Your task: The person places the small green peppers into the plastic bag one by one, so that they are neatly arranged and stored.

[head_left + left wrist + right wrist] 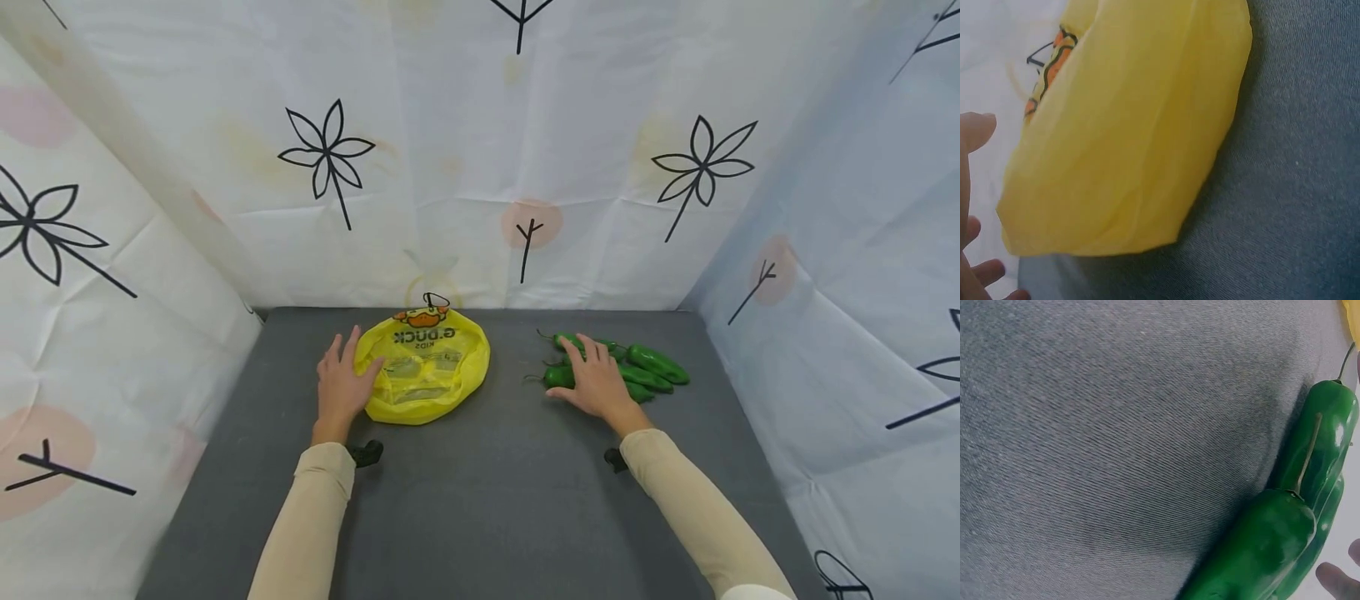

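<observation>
A yellow plastic bag (431, 404) with a duck print and lettering lies on the grey table, left of the middle. My left hand (345, 392) is at its left edge with fingers spread; whether they touch the plastic I cannot tell. In the left wrist view the bag (1129, 144) fills the middle, with the thumb (977, 130) to its left. To the right, several long green peppers (658, 364) lie in a pile. Over them is my right hand (597, 387), fingers apart and gripping nothing. Thin stems show on the peppers (1260, 540) in the right wrist view.
The grey table (480, 508) stretches toward me and runs between the bag and the peppers. White cloth (450, 167) printed with black leaf drawings hangs behind it, and similar cloth stands at the left and right sides.
</observation>
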`<state>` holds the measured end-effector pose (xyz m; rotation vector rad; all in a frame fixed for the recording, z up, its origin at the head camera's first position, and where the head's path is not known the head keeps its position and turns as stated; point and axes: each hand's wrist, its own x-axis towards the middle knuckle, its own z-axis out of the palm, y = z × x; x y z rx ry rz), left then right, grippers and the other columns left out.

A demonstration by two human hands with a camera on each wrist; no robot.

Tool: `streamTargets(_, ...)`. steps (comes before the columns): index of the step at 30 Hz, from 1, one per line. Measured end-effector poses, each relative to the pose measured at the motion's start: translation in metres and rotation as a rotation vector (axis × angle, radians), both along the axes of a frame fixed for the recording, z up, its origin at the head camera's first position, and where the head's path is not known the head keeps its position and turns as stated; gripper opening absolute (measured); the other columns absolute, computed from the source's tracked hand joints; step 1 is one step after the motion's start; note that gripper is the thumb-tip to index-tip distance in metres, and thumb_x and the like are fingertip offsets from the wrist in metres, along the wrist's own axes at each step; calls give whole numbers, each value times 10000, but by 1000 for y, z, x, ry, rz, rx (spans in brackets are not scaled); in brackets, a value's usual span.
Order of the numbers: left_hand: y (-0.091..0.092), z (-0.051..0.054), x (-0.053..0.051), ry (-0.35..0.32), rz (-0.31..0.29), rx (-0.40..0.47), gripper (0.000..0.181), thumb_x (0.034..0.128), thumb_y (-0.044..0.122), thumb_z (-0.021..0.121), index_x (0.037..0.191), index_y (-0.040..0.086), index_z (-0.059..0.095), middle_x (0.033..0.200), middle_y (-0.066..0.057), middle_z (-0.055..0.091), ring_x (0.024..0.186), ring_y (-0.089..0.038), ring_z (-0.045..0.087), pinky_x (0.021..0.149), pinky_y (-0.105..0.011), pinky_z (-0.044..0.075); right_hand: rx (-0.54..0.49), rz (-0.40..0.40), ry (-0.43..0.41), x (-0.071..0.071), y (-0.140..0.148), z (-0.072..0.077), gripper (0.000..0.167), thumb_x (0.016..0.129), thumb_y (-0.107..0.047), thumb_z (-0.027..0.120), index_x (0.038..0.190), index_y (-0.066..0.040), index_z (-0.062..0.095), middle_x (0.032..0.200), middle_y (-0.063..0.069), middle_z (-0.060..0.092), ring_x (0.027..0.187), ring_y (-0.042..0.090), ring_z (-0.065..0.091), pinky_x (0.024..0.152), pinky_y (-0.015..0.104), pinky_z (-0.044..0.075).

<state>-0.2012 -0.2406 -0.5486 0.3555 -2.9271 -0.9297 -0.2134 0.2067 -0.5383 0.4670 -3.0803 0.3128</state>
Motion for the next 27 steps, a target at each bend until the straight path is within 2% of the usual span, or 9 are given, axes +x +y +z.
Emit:
streamTargets(7,-5,-3,5,-48,15,15,754,1043,499,502,1656,352,88,1716,-181,107,1502,-530,175,1153,-739,219,-6,4,-4,3,4,-6,1053,810,-579,802,1620,-139,292,1608,268,288,1380,505,379,1065,665,399)
streamTargets(12,-10,-6,6,-70,20,45,739,1047,498,498,1654,358,100,1710,-183,136,1506,-515,184,1162,-730,216,-28,4,-4,5,5,-7,985,812,-530,821,1573,-94,373,1579,275,326,1362,508,393,1075,665,391)
streamTargets(19,-18,-14,7,-93,27,189,733,1054,483,492,1653,350,91,1700,-182,205,1547,-459,199,1214,-676,204,-58,8,29,8,7,-9,799,815,-426,850,1442,-62,512,1469,290,410,1258,504,461,995,658,430)
streamTargets(22,-19,-17,8,-112,51,241,734,1051,499,487,1650,372,82,1704,-160,217,1550,-436,222,1219,-654,228,-64,11,32,9,8,-11,731,819,-399,853,1393,-67,546,1418,283,438,1219,497,484,968,652,437)
streamTargets(27,-20,-23,11,-108,71,312,702,1052,496,492,1640,401,119,1663,-148,331,1522,-405,311,1206,-617,296,-69,4,23,10,9,-12,649,831,-387,846,1332,-73,579,1345,259,475,1172,470,501,945,621,446)
